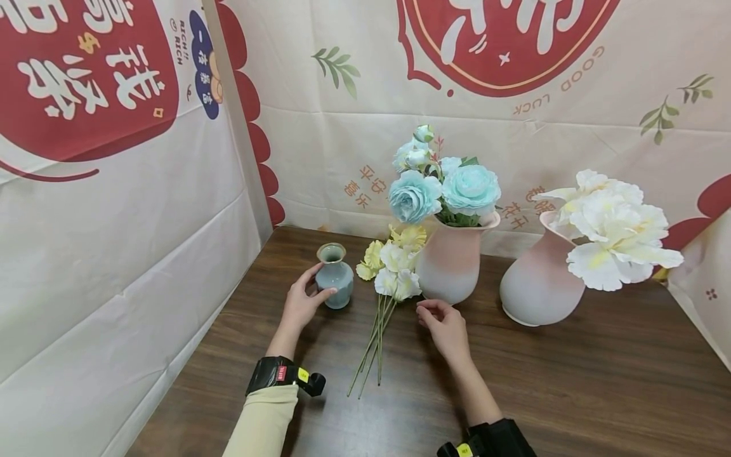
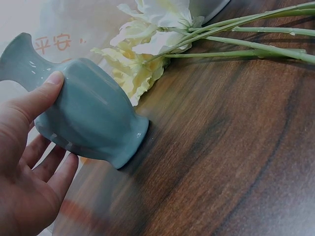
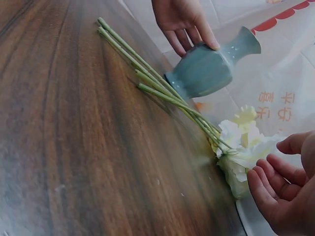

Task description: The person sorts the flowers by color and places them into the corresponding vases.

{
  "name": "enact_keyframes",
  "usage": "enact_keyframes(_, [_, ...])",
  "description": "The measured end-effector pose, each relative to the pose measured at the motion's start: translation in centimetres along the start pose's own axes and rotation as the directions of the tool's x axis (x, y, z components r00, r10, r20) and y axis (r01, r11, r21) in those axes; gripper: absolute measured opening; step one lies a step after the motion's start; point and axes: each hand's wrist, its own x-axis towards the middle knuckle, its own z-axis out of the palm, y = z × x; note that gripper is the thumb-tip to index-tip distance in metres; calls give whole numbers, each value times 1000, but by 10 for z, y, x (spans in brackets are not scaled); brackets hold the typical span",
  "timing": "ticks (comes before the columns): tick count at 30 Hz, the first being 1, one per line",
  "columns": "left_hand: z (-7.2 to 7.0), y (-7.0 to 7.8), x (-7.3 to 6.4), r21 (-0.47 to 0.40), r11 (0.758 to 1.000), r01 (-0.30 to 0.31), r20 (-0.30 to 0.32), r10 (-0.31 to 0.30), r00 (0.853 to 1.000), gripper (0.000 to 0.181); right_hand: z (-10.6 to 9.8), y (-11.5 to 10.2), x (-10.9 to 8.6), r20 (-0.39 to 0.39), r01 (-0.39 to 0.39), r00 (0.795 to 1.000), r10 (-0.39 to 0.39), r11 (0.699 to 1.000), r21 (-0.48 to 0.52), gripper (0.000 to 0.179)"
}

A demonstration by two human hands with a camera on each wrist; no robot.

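Right hand (head view): your right hand (image 1: 444, 325) lies nearest the lens, fingers loosely curled and holding nothing, just beside the flower stems (image 1: 374, 346).
Left hand (head view): your left hand (image 1: 302, 298) grips the small blue-green vase (image 1: 334, 275), thumb across its belly.
Vase axis (head view): upright, mouth upward, foot on the wooden table (image 1: 571, 381).
Stem axis (head view): the stems lie flat and run away from you; the cream and yellow blooms (image 1: 394, 263) point toward the pink vase of blue roses (image 1: 454, 266).
Background (head view): a second pink vase with white flowers (image 1: 539, 282) stands well apart on the right.
Left hand (left wrist view): the thumb (image 2: 42, 96) presses the vase (image 2: 91, 115); the other fingers curve behind it, their tips hidden.
Cut off (left wrist view): the blooms (image 2: 142, 59) and stems (image 2: 246, 39) run out of frame.
Vase (right wrist view): the vase (image 3: 209, 66) appears tilted because of the camera angle; your left hand's fingers (image 3: 184, 24) touch its shoulder.
Right hand (right wrist view): fingers (image 3: 270, 189) half open, near the blooms (image 3: 241, 147), not touching; contact with the stems (image 3: 147, 73) cannot be confirmed.
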Motion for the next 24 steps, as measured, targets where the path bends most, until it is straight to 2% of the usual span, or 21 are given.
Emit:
enact_keyframes(12, [0,0,1,-4,1000,-1,3,1,1000,65,7,4,-2,20,-5,1000,5,1000,8,20])
enact_keyframes(17, [-1,0,1,4,1000,3,4,-3,1000,65,14,4,-4,53,-11,999,12,1000,-14,20])
enact_keyframes(24, [0,1,0,0,1000,4,1,-4,1000,65,28,5,-8,110,-61,992,61,998,-7,18])
